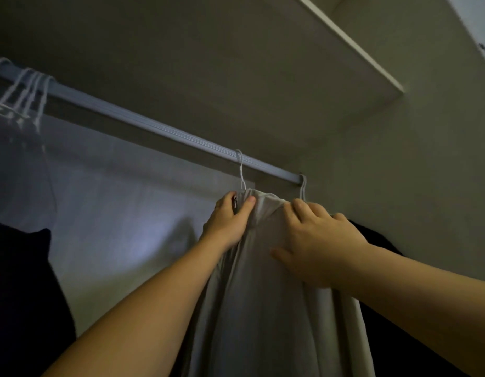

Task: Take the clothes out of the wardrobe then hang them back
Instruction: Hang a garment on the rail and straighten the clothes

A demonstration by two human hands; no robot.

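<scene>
A pale grey garment (266, 308) hangs from a thin white hanger whose hook (240, 170) sits over the wardrobe rail (143, 123). My left hand (230, 221) grips the garment's top edge just under the hook, thumb and fingers curled round the cloth and a metal clip. My right hand (317, 240) lies on the garment's right shoulder, fingers spread and slightly bent over the fabric. A dark garment (377, 238) hangs behind my right hand on a second hook (302, 186) at the rail's right end.
Several empty white hangers (26, 91) bunch at the rail's far left, above a clear plastic cover (21, 170). A dark garment (21, 295) fills the lower left. A shelf (352, 47) runs overhead and the wardrobe's side wall (415, 172) stands close on the right.
</scene>
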